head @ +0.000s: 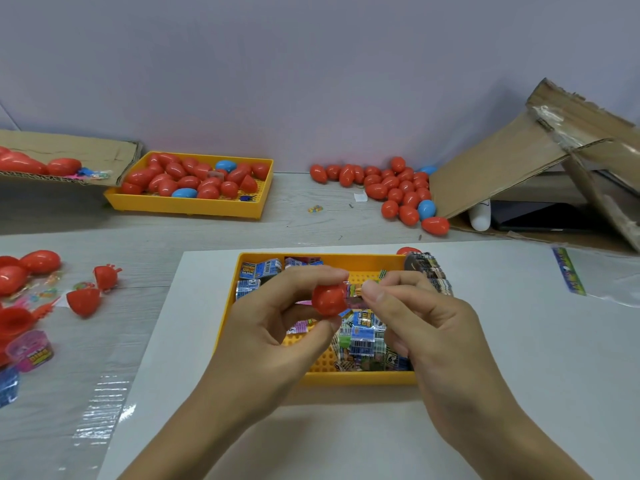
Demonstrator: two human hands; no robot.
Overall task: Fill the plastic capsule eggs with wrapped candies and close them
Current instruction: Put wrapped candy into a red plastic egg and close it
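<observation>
Red egg half (327, 299), "DINO"-labelled wrapped candies (362, 336) beneath both hands

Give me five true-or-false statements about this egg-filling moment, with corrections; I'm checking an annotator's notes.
1. The left hand holds a red egg half. True.
2. The right hand pinches a wrapped candy at the opening of that half. True.
3. The near yellow tray under the hands holds closed eggs. False: it holds wrapped candies; a red egg shows only just beyond its far right corner.
4. The far yellow tray holds only red eggs. False: at least two blue eggs lie among the red ones.
5. A pile of loose eggs lies on the table beside the cardboard box. True.
</observation>
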